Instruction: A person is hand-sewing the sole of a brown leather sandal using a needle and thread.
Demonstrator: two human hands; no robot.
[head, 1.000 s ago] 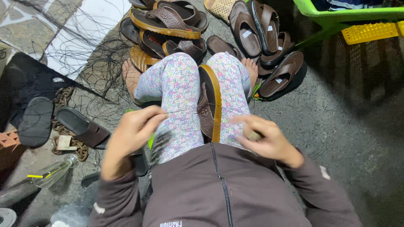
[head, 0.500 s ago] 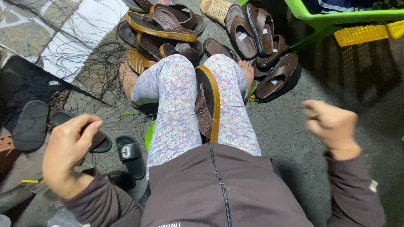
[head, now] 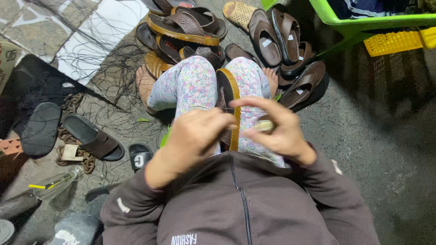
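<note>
While the person sits on the ground, a brown sandal (head: 228,97) with a tan edge stands on its side between the two knees, and both hands meet just above it. Behind the feet lies a big pile of brown sandals (head: 190,22), and a green crate (head: 363,20) with a yellow basket (head: 395,41) sits at the top right. The left hand (head: 193,138) has its fingers curled shut, pinching what looks like a thin dark thread, though the thread is hard to see. The right hand (head: 277,129) grips a small shiny tool (head: 265,125), with the pointer finger stretched out over the sandal. To sew well, it seems best to keep the thread tight, hold the sandal still with the knees, and keep fingertips away from the sharp end. Small white stickers (head: 267,42) sit inside a few sandals in the pile. A little tan tag (head: 70,152) lies on a rusty chain (head: 68,136) at the left, beside a loose sandal (head: 93,137).
</note>
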